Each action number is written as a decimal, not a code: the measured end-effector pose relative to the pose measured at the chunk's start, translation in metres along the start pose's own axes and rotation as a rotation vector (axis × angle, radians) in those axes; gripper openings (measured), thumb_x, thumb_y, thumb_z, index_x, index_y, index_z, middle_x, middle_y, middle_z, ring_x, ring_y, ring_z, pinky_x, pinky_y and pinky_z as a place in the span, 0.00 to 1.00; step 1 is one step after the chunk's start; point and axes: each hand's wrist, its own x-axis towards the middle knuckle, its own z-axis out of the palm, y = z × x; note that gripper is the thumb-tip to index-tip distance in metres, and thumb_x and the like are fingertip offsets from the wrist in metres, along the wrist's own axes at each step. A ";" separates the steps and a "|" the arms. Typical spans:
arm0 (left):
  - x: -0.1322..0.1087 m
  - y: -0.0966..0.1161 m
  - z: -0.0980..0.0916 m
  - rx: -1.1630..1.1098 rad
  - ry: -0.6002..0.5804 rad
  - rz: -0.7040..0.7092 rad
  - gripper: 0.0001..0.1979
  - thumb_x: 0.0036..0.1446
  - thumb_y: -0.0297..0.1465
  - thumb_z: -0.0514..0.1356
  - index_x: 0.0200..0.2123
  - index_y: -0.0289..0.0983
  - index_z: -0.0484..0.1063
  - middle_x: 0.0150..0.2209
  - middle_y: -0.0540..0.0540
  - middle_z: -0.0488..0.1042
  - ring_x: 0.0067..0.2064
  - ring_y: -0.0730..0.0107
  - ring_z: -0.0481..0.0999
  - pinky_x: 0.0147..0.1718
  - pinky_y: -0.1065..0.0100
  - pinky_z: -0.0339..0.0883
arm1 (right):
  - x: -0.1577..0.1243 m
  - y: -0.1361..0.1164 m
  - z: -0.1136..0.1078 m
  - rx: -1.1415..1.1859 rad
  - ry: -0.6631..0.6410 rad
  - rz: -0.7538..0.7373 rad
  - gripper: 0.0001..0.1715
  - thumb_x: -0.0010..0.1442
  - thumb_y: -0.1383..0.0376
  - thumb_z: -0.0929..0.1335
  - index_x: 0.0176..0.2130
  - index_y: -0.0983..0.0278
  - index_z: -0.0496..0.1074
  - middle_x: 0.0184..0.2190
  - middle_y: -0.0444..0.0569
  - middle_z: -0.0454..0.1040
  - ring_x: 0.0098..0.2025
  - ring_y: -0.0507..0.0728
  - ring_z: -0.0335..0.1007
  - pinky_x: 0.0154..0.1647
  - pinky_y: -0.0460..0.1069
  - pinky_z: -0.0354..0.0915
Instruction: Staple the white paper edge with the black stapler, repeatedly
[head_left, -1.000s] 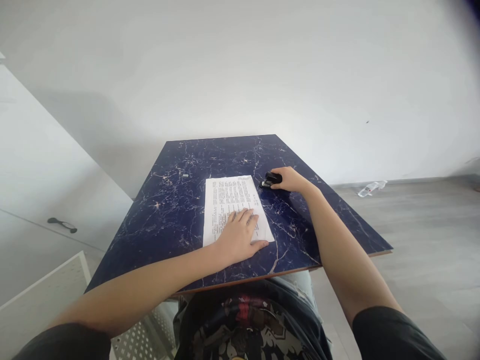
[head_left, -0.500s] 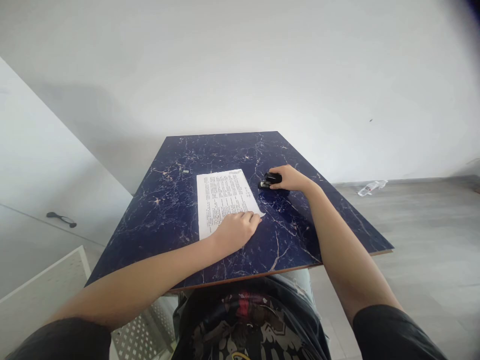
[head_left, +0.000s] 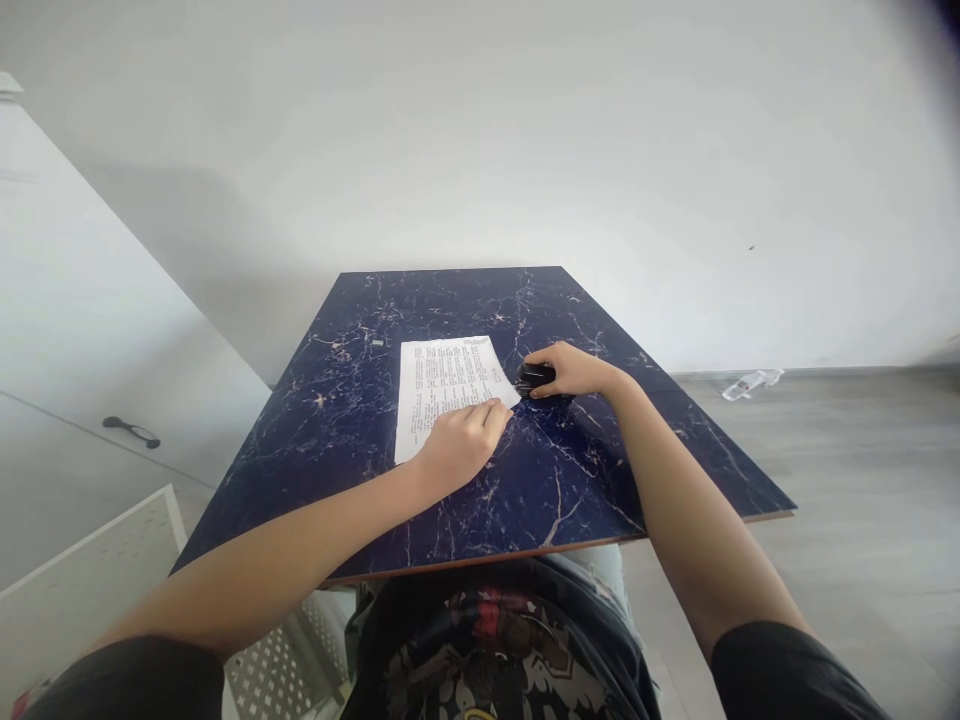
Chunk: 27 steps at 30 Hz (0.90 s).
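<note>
A printed white paper sheet [head_left: 439, 385] lies on the dark blue marbled table [head_left: 352, 440]. My left hand [head_left: 457, 445] rests on the sheet's near right corner, fingers curled and pinching the paper's edge. My right hand [head_left: 574, 370] is wrapped around a small black stapler [head_left: 534, 378], which sits at the paper's right edge, its nose touching the corner held by the left hand.
A tiny pale object [head_left: 377, 343] lies on the table left of the paper. A white cabinet with a black handle [head_left: 131, 430] stands at the left. A perforated white panel [head_left: 90, 580] is below it. A plastic bottle [head_left: 750, 383] lies on the grey floor at right.
My left hand went from lying flat on the sheet to pinching its right corner, and the paper slid up and left. My right hand brought the stapler left to the paper's edge.
</note>
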 end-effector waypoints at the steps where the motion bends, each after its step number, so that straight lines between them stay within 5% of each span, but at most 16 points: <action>1: 0.000 0.000 0.001 -0.004 -0.005 0.021 0.08 0.72 0.26 0.55 0.41 0.31 0.74 0.38 0.41 0.82 0.32 0.69 0.82 0.23 0.69 0.71 | 0.001 -0.001 0.001 0.002 -0.001 -0.003 0.15 0.53 0.55 0.74 0.32 0.61 0.70 0.30 0.44 0.75 0.32 0.56 0.67 0.35 0.50 0.55; 10: -0.004 0.006 0.002 -0.058 -0.049 0.189 0.12 0.73 0.27 0.53 0.41 0.29 0.76 0.42 0.38 0.83 0.40 0.64 0.85 0.33 0.67 0.80 | 0.003 -0.004 0.003 -0.025 0.020 0.011 0.13 0.54 0.57 0.74 0.33 0.61 0.71 0.32 0.45 0.77 0.34 0.57 0.68 0.36 0.52 0.57; 27: -0.009 0.026 -0.002 -0.106 -0.092 0.230 0.13 0.72 0.27 0.53 0.38 0.29 0.76 0.35 0.40 0.81 0.33 0.67 0.82 0.25 0.69 0.76 | 0.010 0.019 0.015 -0.114 0.213 0.139 0.11 0.54 0.63 0.72 0.40 0.62 0.75 0.39 0.52 0.80 0.40 0.62 0.73 0.40 0.54 0.63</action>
